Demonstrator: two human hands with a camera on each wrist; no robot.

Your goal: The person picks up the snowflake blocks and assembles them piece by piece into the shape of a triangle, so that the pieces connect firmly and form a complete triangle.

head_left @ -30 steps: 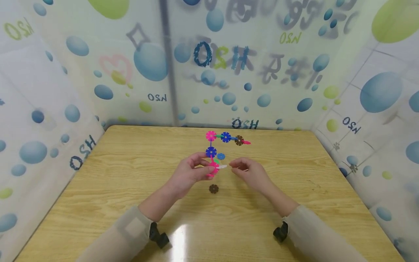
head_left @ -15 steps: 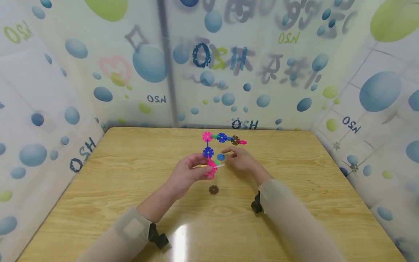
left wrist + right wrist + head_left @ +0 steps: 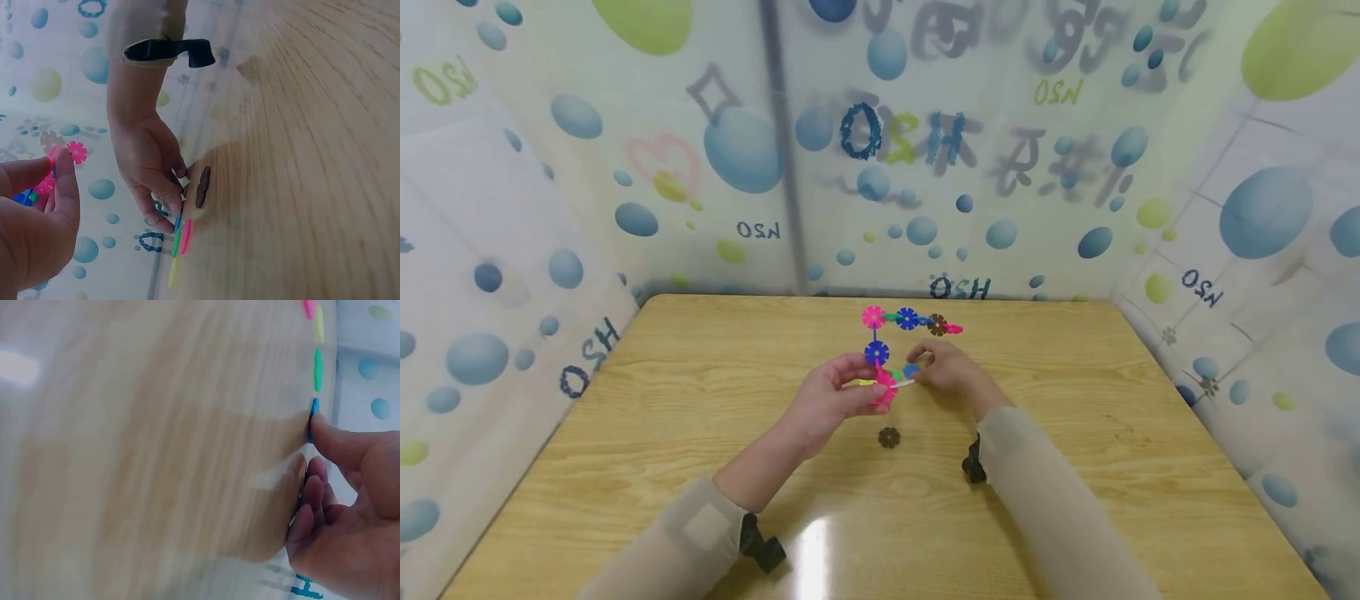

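My left hand (image 3: 838, 392) pinches a chain of notched plastic building discs by a pink disc (image 3: 886, 387). From there the chain runs up through a dark blue disc (image 3: 877, 353) to another pink one (image 3: 873, 317), then turns right through green, blue and brown to a pink end. A white disc (image 3: 906, 383) sticks out edge-on beside the gripped disc. At the tabletop my right hand (image 3: 955, 371) has its thumb on a light blue disc (image 3: 314, 409); its fingers curl around the far side, where their contact with the disc is partly hidden.
A brown disc (image 3: 889, 437) lies on the wooden table (image 3: 700, 358) nearer the body. Behind the left hand lie a green disc (image 3: 318, 369), a yellow one (image 3: 174, 273) and a pink one (image 3: 185, 236). Patterned cloth walls (image 3: 970, 167) rise around the table.
My right hand has moved left and away from the body, from beside the white disc to the light blue disc, which has now shifted slightly toward me. The chain in my left hand has moved slightly left.
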